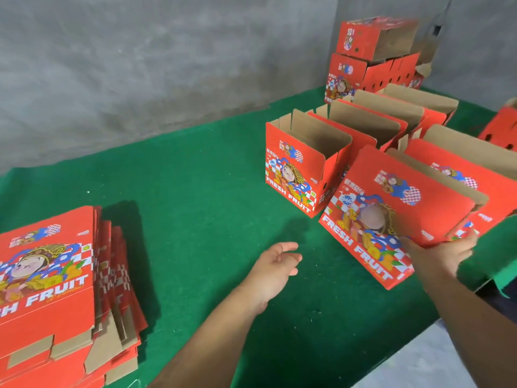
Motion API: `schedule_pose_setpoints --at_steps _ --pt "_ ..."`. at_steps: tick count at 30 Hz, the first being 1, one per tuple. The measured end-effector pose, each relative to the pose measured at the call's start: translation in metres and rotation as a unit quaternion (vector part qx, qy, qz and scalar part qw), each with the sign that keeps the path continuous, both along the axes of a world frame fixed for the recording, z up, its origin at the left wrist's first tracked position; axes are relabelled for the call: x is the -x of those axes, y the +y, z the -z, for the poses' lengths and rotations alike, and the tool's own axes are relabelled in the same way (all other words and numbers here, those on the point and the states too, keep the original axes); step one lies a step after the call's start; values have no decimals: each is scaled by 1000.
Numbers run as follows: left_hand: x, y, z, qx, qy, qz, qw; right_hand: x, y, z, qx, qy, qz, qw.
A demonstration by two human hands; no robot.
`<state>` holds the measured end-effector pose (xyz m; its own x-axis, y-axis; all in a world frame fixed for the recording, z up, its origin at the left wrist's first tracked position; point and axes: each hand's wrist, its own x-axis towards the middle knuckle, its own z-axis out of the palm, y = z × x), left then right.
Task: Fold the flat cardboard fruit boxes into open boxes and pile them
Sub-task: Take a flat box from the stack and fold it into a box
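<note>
Holding: my right hand (444, 253) grips the near lower corner of a folded fruit box (400, 214), tilted, its printed face up, near the right edge of the green tabletop (195, 197).
Left hand: my left hand (277, 264) hangs free above the cloth, fingers loose and apart, holding nothing, well apart from the right.
Open boxes: a row of open fruit boxes (361, 127) runs from mid-table toward the far right corner, flaps up; the nearest open box (296, 169) stands just beside the one I hold. Their brown insides show no contents.
Second row: another open box (464, 163) sits behind the held one, at the right edge, partly covered by it.
Pile: at the far right corner, stacked boxes (372, 60) lie on their sides against the grey wall (140, 65).
Flat stock: a stack of flat fruit boxes (56, 289) lies at the near left corner, fanned out, cut off by the frame.
Hard to make out: a red box (498, 127) at the right edge is cut off; the held box's underside is hidden.
Around: a flap of green cloth (492, 256) overlaps my right wrist.
</note>
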<state>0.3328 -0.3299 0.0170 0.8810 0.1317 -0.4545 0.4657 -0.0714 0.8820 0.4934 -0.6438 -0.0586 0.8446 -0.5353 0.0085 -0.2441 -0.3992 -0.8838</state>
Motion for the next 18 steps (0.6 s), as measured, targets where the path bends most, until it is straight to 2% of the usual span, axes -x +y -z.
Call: schedule_pose_setpoints --at_steps 3,8,10,14,18 --pt "3 4 0 0 0 2 1000 -5 12 -1 -45 38 14 998" --pt "6 13 1 3 -2 -24 1000 2 18 4 74 83 -90 990" --pt "5 15 2 4 -1 -25 1000 11 27 9 100 72 -125 984" --pt "1 14 1 2 -10 -17 1000 18 38 10 135 -23 -183 973" --pt "-1 13 1 -1 -11 -14 1000 22 46 -3 165 -23 -183 969"
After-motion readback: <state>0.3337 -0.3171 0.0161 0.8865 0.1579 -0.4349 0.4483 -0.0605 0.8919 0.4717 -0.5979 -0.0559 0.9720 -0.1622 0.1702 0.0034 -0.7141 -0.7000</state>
